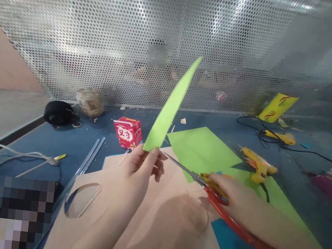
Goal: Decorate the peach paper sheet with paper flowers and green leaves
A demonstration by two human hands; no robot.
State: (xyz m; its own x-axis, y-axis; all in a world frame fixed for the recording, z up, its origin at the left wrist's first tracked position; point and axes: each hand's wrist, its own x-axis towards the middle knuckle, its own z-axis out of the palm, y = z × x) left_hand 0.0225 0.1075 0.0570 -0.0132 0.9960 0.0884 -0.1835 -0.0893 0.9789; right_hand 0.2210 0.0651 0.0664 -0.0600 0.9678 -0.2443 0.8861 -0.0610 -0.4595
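My left hand [146, 164] pinches the lower end of a long, pointed strip of light green paper [170, 107], which stands up and leans to the right. In my right hand [221, 190] is a pair of scissors [194, 176] with yellow and red handles. Their blades look closed, and the tip points at my left fingers, just right of the strip's base. Under both hands lies a large pale pink sheet [156, 211] with an oval hole at its left. Green sheets [205, 149] lie beyond the scissors.
A yellow glue gun [259, 163] rests on the green paper at right, its cord trailing down. A red drink carton [128, 132] stands behind my left hand. Clear sticks [92, 156] and white cables [16, 151] lie at left. A perforated metal panel [127, 40] closes off the back.
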